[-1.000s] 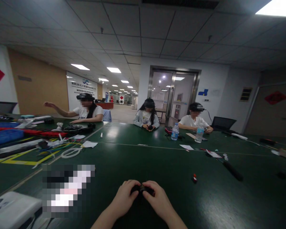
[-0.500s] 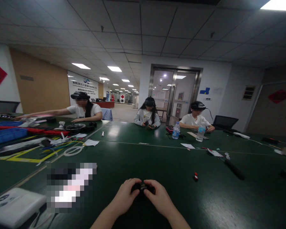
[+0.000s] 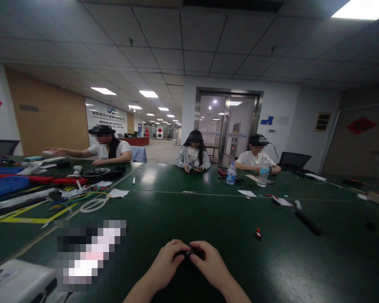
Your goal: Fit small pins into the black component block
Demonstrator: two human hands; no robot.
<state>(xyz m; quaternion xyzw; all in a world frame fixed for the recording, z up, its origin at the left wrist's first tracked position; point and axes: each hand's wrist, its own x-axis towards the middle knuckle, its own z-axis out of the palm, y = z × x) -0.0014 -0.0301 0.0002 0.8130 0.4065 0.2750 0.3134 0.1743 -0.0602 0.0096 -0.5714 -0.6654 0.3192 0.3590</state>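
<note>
Both my hands meet low in the middle of the head view, over the dark green table (image 3: 221, 219). Between them is a small black object (image 3: 188, 253); its kind is too dark and too covered to make out. My left hand (image 3: 169, 261) grips its left side, thumb in front and fingers curled behind. From the right, my right hand (image 3: 208, 261) holds it the same way, with the thumb near the object's middle. Most of the object is hidden by my fingers.
A small red item (image 3: 258, 234) and a black-handled tool (image 3: 307, 222) lie to the right. Left are a white box (image 3: 22, 275), a coiled white cable (image 3: 93, 205) and blue trays (image 3: 6, 187). Water bottles (image 3: 230, 173) stand farther back, where three people sit.
My view has shifted slightly, while both hands keep hold of the black object and sit closer around it. Across the table, the person at left has raised an outstretched hand.
</note>
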